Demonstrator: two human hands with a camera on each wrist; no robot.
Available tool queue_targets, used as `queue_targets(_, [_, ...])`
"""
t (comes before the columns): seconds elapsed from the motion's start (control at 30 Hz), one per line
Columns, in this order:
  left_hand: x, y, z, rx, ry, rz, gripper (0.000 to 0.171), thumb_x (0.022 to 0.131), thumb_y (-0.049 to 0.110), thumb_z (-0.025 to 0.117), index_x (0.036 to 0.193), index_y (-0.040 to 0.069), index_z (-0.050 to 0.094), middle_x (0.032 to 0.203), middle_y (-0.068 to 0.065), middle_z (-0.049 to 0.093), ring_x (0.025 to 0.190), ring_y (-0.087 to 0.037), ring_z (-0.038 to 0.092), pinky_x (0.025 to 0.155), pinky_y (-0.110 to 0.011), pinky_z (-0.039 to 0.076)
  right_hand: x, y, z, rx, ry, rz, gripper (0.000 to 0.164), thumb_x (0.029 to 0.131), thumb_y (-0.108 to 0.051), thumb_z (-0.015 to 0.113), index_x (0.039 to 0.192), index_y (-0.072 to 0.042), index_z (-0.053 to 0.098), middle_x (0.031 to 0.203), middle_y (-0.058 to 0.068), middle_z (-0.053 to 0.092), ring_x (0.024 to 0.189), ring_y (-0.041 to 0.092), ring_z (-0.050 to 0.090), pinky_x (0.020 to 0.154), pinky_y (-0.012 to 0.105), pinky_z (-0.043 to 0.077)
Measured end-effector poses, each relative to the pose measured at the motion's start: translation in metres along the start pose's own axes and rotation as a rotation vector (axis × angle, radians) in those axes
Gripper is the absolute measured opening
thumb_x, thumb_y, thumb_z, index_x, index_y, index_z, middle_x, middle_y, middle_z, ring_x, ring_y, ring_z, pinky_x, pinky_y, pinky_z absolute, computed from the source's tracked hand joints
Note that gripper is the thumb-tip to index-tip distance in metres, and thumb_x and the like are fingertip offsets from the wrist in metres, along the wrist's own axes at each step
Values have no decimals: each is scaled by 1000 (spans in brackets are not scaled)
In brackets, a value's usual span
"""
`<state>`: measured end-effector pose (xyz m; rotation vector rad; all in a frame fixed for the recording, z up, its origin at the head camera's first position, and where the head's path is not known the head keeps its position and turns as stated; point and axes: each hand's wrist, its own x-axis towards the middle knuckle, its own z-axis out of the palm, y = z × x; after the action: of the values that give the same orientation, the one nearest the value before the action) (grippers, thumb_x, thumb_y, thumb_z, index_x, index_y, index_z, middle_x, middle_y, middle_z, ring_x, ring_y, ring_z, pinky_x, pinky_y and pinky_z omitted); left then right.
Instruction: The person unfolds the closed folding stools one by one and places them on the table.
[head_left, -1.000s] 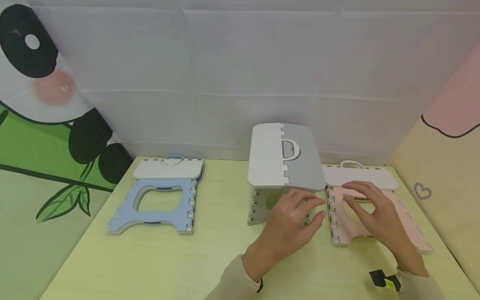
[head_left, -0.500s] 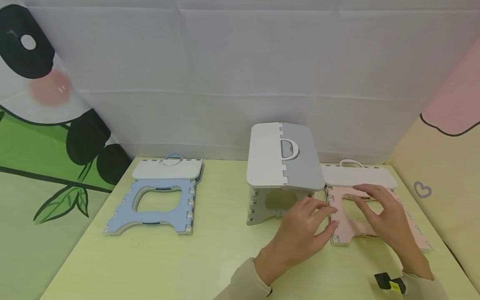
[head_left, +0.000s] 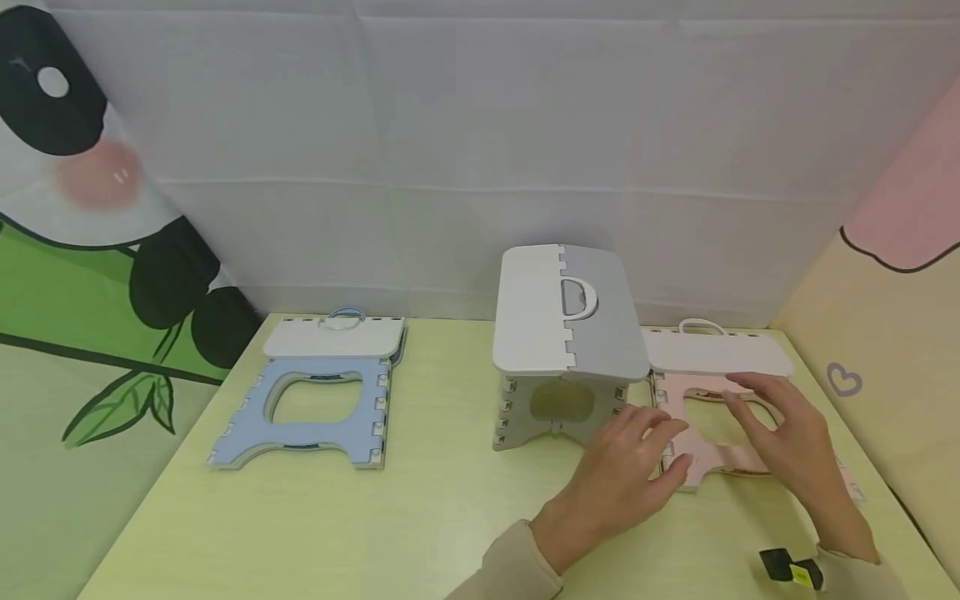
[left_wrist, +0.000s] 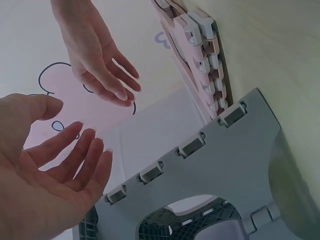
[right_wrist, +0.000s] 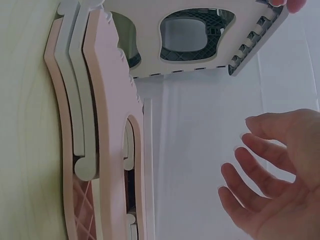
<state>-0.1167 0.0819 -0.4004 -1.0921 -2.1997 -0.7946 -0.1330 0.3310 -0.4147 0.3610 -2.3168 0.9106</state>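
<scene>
— What do you have under your hands?

— Item one: pink folding stool [head_left: 712, 433], folded flat, lying at the tabletop's [head_left: 420, 517] far right corner, its white seat panel toward the back edge. Your right hand [head_left: 787, 433] hovers over its pink leg panel, grip apart, fingers straight and spread, holding nothing. Your left hand [head_left: 622, 479] sits at the stool's left edge, grip likewise apart and relaxed; whether the fingertips touch the plastic, you cannot tell.

— And beside it?

— Item two: grey-and-white folding stool [head_left: 566, 333], opened and standing upright near the back edge, just left of the pink one, handle set in the seat. Item three: blue folding stool [head_left: 315, 400], folded flat, toward the far left corner, well apart from both hands.
</scene>
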Motion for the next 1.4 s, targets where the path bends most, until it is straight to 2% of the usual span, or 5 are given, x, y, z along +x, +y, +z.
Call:
queue_targets(0.3, [-1,2,17,136,-66,-42,25,95,36,74,110,17,74,110,3,66,101,-11,60,90,-18,49,-6,10,-5,-56,38,134,27,90,-3,77,117,-5,74,116,-15,61,110,-21,44,89,4,30])
queue_targets(0.77, [-7,2,33,171,-185,-129,27,97,41,71,113,19,73,113,4,65,105,-11,60,89,-18,49,-17,27,-5,-132,62,219,24,91,-8,76,113,2,73,112,20,68,105,-23,37,86,6,28])
queue_targets(0.97, [-8,1,40,152,-202,-152,29,97,41,70,116,19,71,115,4,64,106,-11,59,86,-18,49,-20,30,-11,-178,18,286,27,98,-15,70,119,2,71,120,25,66,108,20,54,84,13,29])
queue_targets(1.07, [-6,1,45,142,-214,-170,30,98,41,70,118,19,70,114,4,63,105,-11,59,84,-17,48,-18,31,-13,-187,-3,308,28,99,-14,68,119,5,69,120,29,65,108,41,55,85,26,35])
queue_targets(1.4, [-2,3,54,150,-281,-190,34,99,43,67,123,20,68,115,6,61,107,-10,58,86,-17,47,-22,38,-19,-191,-83,418,37,102,-16,61,127,11,61,123,39,56,111,55,53,87,66,39])
